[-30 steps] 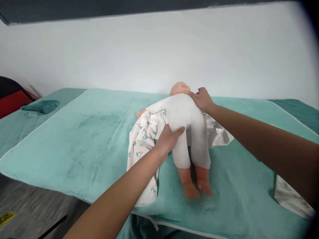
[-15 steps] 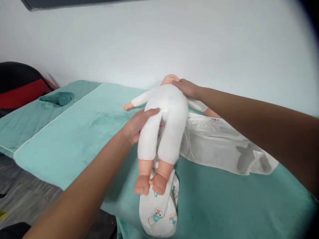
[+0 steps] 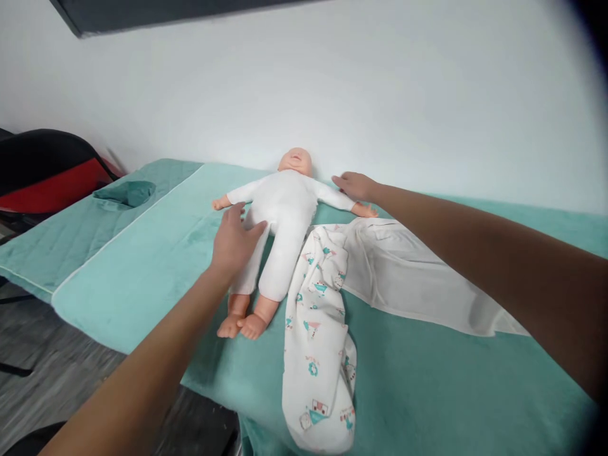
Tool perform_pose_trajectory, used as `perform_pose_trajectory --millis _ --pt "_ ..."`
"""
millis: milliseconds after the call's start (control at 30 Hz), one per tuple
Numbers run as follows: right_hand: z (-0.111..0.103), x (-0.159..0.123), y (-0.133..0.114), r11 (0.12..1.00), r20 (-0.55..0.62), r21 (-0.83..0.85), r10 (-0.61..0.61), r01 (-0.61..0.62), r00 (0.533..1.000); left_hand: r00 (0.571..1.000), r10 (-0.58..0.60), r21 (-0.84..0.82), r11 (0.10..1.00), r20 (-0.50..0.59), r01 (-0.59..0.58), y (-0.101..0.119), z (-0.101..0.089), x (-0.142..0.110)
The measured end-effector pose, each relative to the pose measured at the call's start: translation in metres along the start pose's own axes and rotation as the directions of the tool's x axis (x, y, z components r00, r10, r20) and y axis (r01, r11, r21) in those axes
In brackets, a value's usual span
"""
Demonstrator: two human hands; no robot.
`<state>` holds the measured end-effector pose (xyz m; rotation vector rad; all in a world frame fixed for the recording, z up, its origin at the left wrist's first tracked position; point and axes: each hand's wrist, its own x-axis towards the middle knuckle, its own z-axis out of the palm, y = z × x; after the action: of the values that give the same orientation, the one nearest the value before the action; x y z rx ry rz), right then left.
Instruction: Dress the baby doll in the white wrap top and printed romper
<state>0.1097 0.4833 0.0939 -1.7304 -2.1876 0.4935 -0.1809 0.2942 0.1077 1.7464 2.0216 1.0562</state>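
A baby doll in a white cloth body lies on its back on the green bed cover, arms spread and legs pointing toward me. My left hand is open over the doll's hip and upper leg on the left side; whether it touches is unclear. Just above the doll's arm on the right, my right hand is open with loosely bent fingers, holding nothing. Beside the doll's legs lies a white printed swaddle, its rounded end toward me. A pale wing of cloth stretches from it to the right, partly beneath my right forearm.
The bed stands against a white wall. A cushion-like green piece with a hollow is at the far left of the bed. Behind that is a black and red chair. A dark panel hangs at the top.
The doll has moved left off the printed swaddle and now lies down beside it. Both hands have let go; my right hand has left its head and neck area.
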Motion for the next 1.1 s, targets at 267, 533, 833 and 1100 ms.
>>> perform_pose_trajectory --millis 267,533,833,1100 --pt "-0.052 -0.136 0.085 0.939 0.236 -0.338 0.147 -0.061 0.960 0.471 0.627 0.223 0.435 0.620 -0.873 0.055 0.026 -0.056" --pt "-0.054 -0.247 0.037 0.857 0.107 -0.492 -0.112 0.151 0.988 0.412 0.657 0.197 0.379 0.631 -0.904 0.092 0.055 -0.061" --pt "-0.092 -0.331 -0.012 0.859 -0.241 -0.475 -0.336 0.191 0.911 0.511 0.755 0.029 0.549 0.411 -0.835 0.187 0.051 -0.102" --pt "-0.141 -0.358 -0.006 1.000 0.069 0.013 -0.001 0.000 0.998 0.604 0.794 0.328 0.587 -0.060 -0.740 0.234 0.010 -0.108"
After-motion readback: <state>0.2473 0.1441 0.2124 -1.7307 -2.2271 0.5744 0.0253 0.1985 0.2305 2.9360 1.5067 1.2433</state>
